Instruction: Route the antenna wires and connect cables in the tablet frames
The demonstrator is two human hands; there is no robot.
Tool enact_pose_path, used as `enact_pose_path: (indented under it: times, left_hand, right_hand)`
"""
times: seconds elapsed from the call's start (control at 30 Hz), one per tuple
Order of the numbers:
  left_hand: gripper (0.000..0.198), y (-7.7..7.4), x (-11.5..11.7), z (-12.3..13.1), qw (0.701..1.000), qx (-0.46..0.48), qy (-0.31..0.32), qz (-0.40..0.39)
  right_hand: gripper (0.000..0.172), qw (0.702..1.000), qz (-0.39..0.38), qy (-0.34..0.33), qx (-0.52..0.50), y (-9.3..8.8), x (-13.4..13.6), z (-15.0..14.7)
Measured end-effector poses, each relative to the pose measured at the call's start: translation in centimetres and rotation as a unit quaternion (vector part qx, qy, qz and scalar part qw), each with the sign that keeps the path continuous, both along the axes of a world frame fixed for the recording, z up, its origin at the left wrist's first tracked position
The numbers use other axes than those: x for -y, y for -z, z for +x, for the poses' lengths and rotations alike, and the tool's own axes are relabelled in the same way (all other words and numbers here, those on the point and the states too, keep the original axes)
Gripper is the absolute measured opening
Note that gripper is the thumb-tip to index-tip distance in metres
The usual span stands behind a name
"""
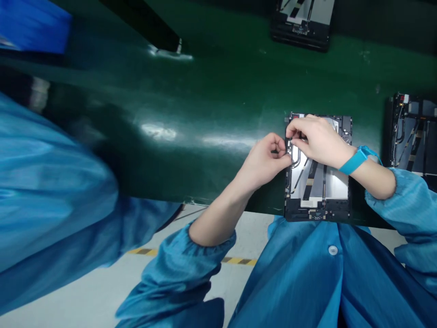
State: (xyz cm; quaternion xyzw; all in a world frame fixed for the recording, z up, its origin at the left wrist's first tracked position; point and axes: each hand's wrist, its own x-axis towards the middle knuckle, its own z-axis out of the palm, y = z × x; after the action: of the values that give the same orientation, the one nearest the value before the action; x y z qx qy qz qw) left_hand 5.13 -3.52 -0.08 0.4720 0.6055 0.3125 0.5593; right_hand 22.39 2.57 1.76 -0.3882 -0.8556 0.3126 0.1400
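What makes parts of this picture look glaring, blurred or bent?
In the head view, white glare patches sit on the glossy green surface; the blue cloth at far left is blurred; the surface's edge looks bowed; the left hand and right hand look sharp.

Neighbouring tablet frame sits right of the hands (narrow gap).

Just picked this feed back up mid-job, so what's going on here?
A person in a blue smock is working on an opened tablet-like unit lying on a green conveyor belt. Their left hand seems to pinch a thin black cable at the unit's left edge, while their right hand, wearing a blue wrist strap, curls over the same upper corner. Two similar units lie on the belt beyond, one to the right and one farther up.
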Motion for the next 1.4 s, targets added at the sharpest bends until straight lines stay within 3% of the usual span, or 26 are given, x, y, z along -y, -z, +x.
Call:
enact_pose_path:
  times: [0.33,0.53,0.67,0.87,1.0,1.17,1.3,1.4]
  left_hand:
    - [0.033,-0.4,-2.7,0.3,0.996,0.072,-0.03,-0.047]
    - [0.036,-0.1,-3.8,0.5,0.993,0.104,-0.05,-0.028]
    - [0.038,0.2,-4.1,0.4,0.991,0.12,-0.041,-0.038]
    - [0.041,0.2,-4.1,0.5,0.995,0.087,-0.038,-0.041]
    - [0.041,0.1,-4.2,1.4,0.995,0.059,-0.059,-0.046]
    - [0.036,0.0,-4.4,1.9,0.998,-0.002,-0.068,-0.008]
    - [0.023,-1.1,-2.6,0.4,0.993,-0.117,-0.013,0.005]
    - [0.041,-1.7,0.1,-0.2,0.973,-0.216,0.05,0.066]
  right_hand:
    - [0.026,0.989,-0.055,0.11,-0.081,0.0,-0.8,-0.3]
    - [0.027,0.986,-0.058,0.147,-0.045,-1.1,-0.6,-0.1]
    - [0.028,0.985,-0.06,0.161,-0.02,-0.8,-0.6,-0.1]
    - [0.028,0.989,-0.029,0.144,-0.015,0.1,-0.7,0.2]
    - [0.031,0.986,0.043,0.157,-0.023,-1.1,0.5,2.1]
    - [0.04,0.972,0.09,0.213,-0.026,-2.6,3.9,6.0]
    - [0.061,0.952,-0.011,0.3,-0.068,-1.9,7.5,9.1]
    - [0.075,0.914,-0.166,0.352,-0.113,-1.3,9.9,10.0]
